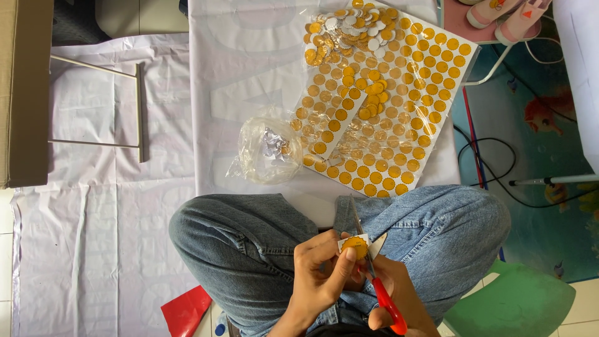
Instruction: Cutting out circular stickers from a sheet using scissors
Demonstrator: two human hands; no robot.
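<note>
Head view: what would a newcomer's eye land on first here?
Probably the big sheet of yellow round stickers on the white cloth ahead, with a heap of cut-out discs at its far end. Next, the red-handled scissors in the right hand, cutting a small sticker piece pinched by the left hand over the lap.

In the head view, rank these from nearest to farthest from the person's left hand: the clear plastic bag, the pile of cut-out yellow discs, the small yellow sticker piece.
From the left hand:
1. Small yellow sticker piece, pinched at the fingertips, over the lap.
2. Clear plastic bag, on the white sheet ahead of the knees.
3. Pile of cut-out yellow discs, at the sheet's far end.
</note>
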